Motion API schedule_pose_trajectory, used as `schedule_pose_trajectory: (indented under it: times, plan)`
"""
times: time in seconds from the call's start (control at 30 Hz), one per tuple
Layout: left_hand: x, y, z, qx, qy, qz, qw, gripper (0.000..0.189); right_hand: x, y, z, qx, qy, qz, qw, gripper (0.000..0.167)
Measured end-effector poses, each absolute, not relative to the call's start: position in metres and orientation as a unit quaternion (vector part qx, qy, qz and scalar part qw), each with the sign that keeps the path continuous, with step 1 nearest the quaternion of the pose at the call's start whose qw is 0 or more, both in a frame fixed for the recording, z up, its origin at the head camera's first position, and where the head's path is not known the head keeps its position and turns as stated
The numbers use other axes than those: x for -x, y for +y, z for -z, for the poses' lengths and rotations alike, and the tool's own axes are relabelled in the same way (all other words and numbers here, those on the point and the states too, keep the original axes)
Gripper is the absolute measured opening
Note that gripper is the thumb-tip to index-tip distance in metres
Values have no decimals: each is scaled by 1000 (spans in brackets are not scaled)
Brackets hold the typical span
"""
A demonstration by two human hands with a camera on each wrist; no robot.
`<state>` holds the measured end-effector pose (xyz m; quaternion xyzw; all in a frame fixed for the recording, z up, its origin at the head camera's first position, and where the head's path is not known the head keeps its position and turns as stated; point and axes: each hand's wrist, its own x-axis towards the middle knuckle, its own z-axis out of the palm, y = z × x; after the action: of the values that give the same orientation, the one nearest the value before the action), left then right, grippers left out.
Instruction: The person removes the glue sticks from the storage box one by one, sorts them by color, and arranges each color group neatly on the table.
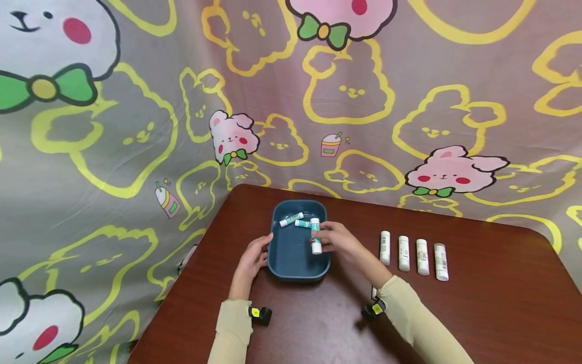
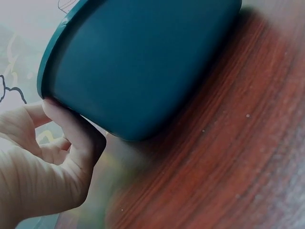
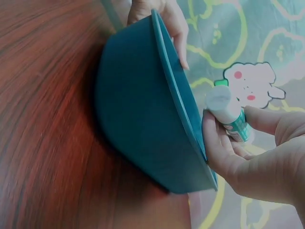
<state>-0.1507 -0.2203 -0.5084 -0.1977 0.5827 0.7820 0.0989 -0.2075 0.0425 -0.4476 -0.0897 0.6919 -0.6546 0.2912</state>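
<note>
A blue plastic bin [image 1: 297, 258] sits on the table, with two glue sticks, white with green labels, at its far end: one glue stick [image 1: 291, 219] lies slanted, another glue stick [image 1: 302, 223] is partly hidden. Over the bin's right side my right hand [image 1: 336, 237] pinches a larger glue stick [image 1: 316, 236] between thumb and fingers; the right wrist view shows this glue stick [image 3: 228, 112] just beyond the rim. My left hand [image 1: 252, 257] holds the bin's left wall, and in the left wrist view the thumb of that hand [image 2: 52, 162] meets the rim.
To the right, several white glue sticks stand in a row, among them a glue stick [image 1: 385, 247] nearest the bin and a glue stick [image 1: 441, 262] at the far end. A patterned curtain [image 1: 364, 101] hangs behind the brown table [image 1: 500, 293].
</note>
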Motion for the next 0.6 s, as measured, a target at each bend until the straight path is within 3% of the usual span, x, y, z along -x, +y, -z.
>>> schedule_pose_trajectory:
  times: [0.6]
  plan:
    - [150,-220,510,198,575,-788,101,39,191,108,442,74,707,651,266,42]
